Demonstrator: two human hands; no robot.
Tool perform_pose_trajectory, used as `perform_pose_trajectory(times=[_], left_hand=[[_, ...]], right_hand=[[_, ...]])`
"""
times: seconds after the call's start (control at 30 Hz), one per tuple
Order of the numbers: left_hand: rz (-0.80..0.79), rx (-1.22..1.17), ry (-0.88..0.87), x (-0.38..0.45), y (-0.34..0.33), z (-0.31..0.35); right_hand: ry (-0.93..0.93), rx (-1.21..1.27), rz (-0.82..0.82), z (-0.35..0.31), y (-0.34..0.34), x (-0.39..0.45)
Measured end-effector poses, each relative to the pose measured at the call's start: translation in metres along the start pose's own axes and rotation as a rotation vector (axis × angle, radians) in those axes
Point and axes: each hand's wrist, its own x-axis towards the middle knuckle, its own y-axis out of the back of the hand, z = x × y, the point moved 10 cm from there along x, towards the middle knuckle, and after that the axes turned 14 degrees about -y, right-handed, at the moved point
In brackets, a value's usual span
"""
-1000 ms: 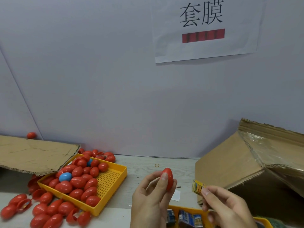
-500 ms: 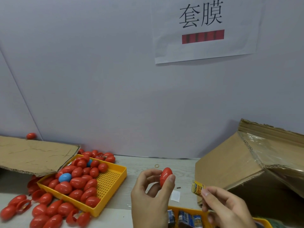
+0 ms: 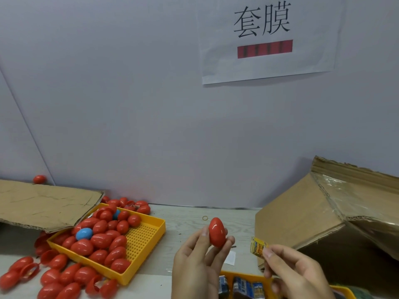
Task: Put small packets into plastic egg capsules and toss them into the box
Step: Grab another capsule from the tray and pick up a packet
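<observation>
Red egg capsule: held up over the near middle of the surface, pointed end up, halves closed. Left hand grips it between thumb on the left flank and curled fingertips behind and under it. Change over the last second: the egg has been turned in the fingers, from sitting behind the thumb with only its top showing, to standing nearly clear of the hand, its whole front face exposed. It has also dropped slightly. No seam opening visible yet.

Small yellow packet: pinched at its lower edge by the right hand, just right of the egg, not touching it. Position unchanged across the second.

Reading: the egg has been re-seated for opening; packet waits. Judged step: split the capsule, then insert. Insertion not yet done.

Surroundings: yellow tray to the left, holding many red eggs and a blue egg; more red eggs loose near left. Cardboard box to the right, open side facing near; likely toss target. Second yellow tray with dark packets at near edge, below the hands. Cardboard flap far left.
</observation>
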Motion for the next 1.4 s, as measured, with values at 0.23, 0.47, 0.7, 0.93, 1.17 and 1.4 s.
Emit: perform_pose_trajectory(times=[0.23,0.47,0.7,0.93,1.17,1.4], left_hand=[[0.053,-0.102,0.132,-0.005,-0.002,-0.008],[0.054,-0.194,0.258,-0.007,-0.004,-0.016],[0.081,-0.135,0.242,-0.008,0.0,-0.015],[0.09,0.112,0.102,-0.002,0.009,-0.01],[-0.145,0.649,0.004,0.003,0.001,-0.006],[-0.295,0.967,-0.092,-0.005,-0.013,-0.01]], right_hand=[[-0.001,0.0,0.003,0.0,0.0,0.0],[0.006,-0.008,0.004,0.001,0.001,0.001],[0.024,0.015,-0.027,0.001,0.0,0.001],[-0.022,0.061,-0.083,0.003,-0.004,0.0],[0.02,-0.011,0.013,-0.001,-0.001,-0.004],[0.055,-0.054,0.027,-0.008,-0.003,-0.011]])
